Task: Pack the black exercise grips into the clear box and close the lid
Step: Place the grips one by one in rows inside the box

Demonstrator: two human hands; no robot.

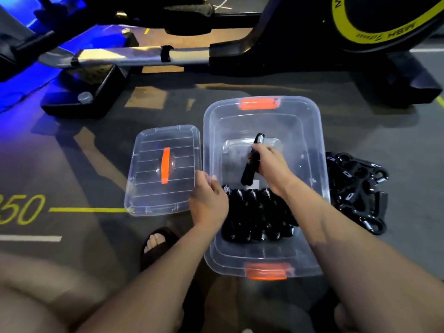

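The clear box with orange latches stands open on the floor in front of me. A row of several black exercise grips fills its near half. My right hand is inside the box, shut on one black grip held above the empty far half. My left hand rests on the box's left rim, fingers curled over the edge. The clear lid with an orange handle lies flat left of the box. A pile of loose black grips lies on the floor right of the box.
An exercise bike base and its silver rail cross the floor behind the box. A black foot block sits at far left. My sandalled foot is near the box's left front corner. Yellow floor markings run left.
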